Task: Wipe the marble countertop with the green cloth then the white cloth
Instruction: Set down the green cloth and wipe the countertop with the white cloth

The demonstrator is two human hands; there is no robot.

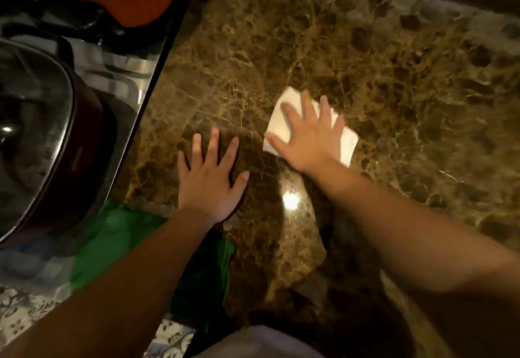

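The right hand [308, 135] is lying flat on the folded white cloth [284, 125], fingers spread wide and palm pressing down; its grip is open rather than closed around the fabric. The cloth is sitting on the brown veined marble table [394, 81], roughly mid-surface, with its corners showing past the hand on the far, left and right sides. The left hand [209, 180] is resting just beside it, nearer the front edge, also flat with fingers splayed, holding nothing and touching bare marble. The two hands are close but apart. The green cloth [118, 242] is lying bunched at the near left corner of the table, partly hidden under the left forearm, and seems to be draping over the front edge, though blur makes that hard to confirm. To the left, a dark stovetop [123, 76] is carrying a lidded pot [42, 121] and an orange-brown pan [135, 0].
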